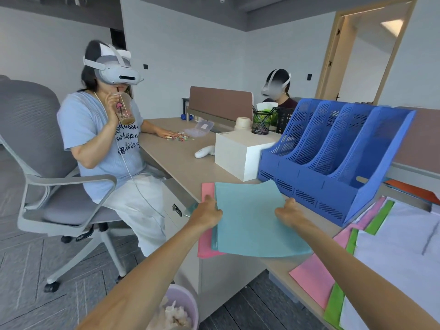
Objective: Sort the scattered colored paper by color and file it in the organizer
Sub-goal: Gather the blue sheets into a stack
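Note:
A stack of teal paper [252, 222] hangs over the desk's front corner, on top of a pink sheet [206, 244]. My left hand [209, 211] grips the stack's left edge, and my right hand [289, 211] grips its right edge. The blue organizer [333, 167], with several upright slots, stands just behind and to the right of the stack; its slots look empty. More pink [314, 279], green [335, 303] and white [400, 253] sheets lie mixed on the desk at the right.
A white box [240, 154] stands left of the organizer, with a white controller [204, 152] beside it. A person in a headset sits on a grey chair [35, 144] at the left, drinking. A second person sits behind the desk. A lilac bin [178, 308] stands below.

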Demonstrator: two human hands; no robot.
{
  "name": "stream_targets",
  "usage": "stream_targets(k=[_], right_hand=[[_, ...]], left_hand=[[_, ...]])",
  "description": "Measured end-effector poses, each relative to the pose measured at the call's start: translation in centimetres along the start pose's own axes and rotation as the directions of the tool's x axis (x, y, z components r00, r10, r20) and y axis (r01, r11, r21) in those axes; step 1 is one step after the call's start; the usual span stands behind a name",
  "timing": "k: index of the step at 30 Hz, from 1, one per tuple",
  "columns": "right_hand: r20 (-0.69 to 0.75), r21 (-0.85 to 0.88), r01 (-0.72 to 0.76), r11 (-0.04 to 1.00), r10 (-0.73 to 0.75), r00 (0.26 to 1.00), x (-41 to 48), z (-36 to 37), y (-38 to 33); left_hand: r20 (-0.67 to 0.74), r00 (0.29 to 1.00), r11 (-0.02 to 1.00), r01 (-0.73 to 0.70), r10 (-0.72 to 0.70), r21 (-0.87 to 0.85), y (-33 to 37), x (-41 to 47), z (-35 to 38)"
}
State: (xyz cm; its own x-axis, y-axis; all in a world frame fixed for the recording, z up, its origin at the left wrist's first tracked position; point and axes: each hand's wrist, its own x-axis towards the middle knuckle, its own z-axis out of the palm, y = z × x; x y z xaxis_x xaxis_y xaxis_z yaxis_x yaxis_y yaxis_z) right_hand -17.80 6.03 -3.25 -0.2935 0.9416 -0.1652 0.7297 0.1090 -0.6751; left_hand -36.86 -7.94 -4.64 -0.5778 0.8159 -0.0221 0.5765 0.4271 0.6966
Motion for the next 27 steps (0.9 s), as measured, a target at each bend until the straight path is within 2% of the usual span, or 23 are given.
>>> stream_targets(k=[11, 19, 27], right_hand=[[-0.009, -0.008, 0.008, 1.0, -0.008, 1.0, 1.2, 0.1, 0.1], [0.001, -0.341, -0.056, 0.939, 0.06, 0.998, 0.8, 0.0, 0.3], [-0.004, -0.376, -0.029, 0.926, 0.03, 1.0, 0.6, 0.4, 0.3]], left_hand=[[-0.049, 0.999, 1.0, -0.007, 0.006, -0.015, -0.2, 1.1, -0.3], [-0.059, 0.997, 0.998, 0.051, -0.048, 0.043, -0.9, 1.2, -1.0], [-0.032, 0.996, 0.991, 0.086, -0.083, 0.104, -0.4, 1.1, -0.6]])
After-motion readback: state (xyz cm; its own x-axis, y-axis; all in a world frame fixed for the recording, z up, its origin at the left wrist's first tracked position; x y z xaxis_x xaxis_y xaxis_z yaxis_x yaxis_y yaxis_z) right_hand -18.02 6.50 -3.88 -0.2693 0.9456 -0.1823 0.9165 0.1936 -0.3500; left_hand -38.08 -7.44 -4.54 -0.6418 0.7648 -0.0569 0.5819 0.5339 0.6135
